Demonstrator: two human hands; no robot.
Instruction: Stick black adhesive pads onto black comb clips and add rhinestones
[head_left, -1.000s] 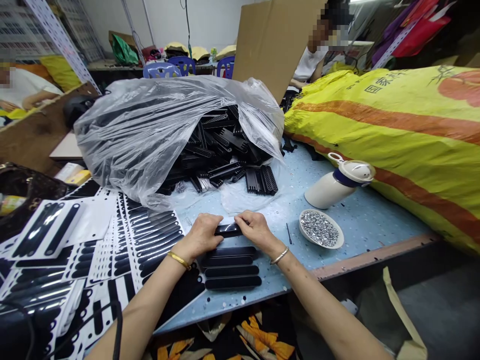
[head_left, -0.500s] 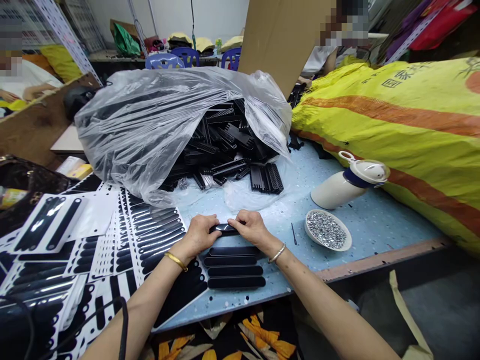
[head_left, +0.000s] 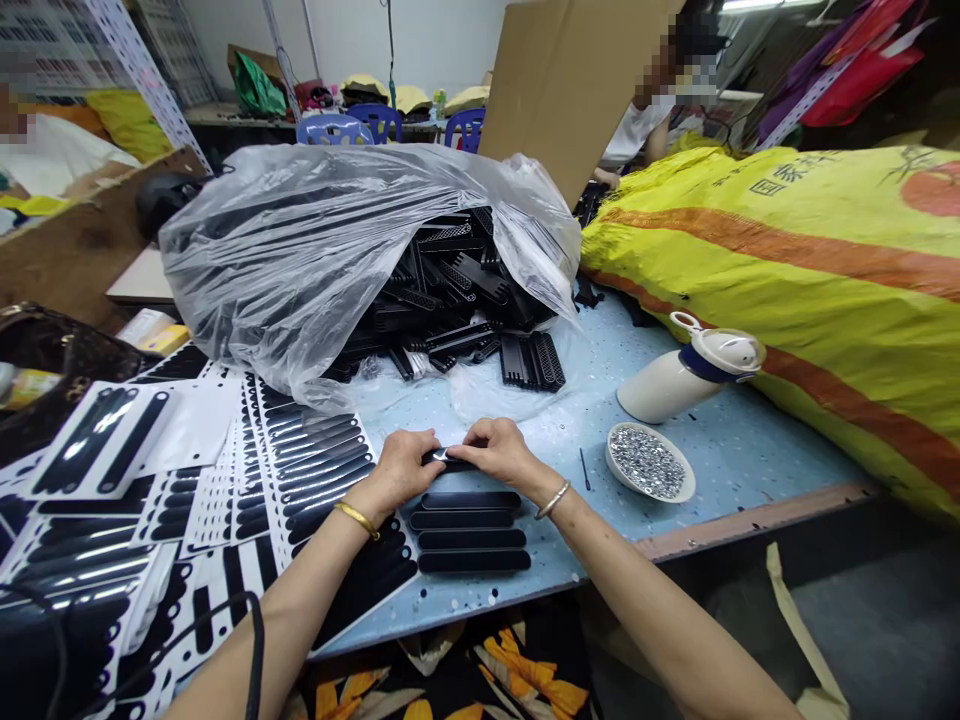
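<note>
Both ends of a small black strip-shaped piece [head_left: 451,465] are held over the blue table, with a bright glint on its top. My left hand [head_left: 403,468] pinches its left end. Thumb and fingers of my right hand [head_left: 501,456] press on its right part and cover much of it. Just below the hands, several black round-ended strips [head_left: 472,540] lie in a neat stack of rows. Beyond the hands, a clear plastic bag [head_left: 300,250] spills black slotted plastic pieces [head_left: 450,290]. Sheets of glossy black stickers [head_left: 319,450] lie left of my left hand.
At right stand a white bowl [head_left: 649,462] of small shiny metal bits and a tilted-looking white bottle [head_left: 675,375]. A thin black stick [head_left: 585,470] lies nearby. A big yellow sack [head_left: 787,240] borders the right side. Other people sit behind a cardboard sheet [head_left: 577,90] and at far left.
My right hand's thumb and fingers have slid slightly left along the black piece, nearer my left hand. The camera view has shifted a little; the rest stays put.
</note>
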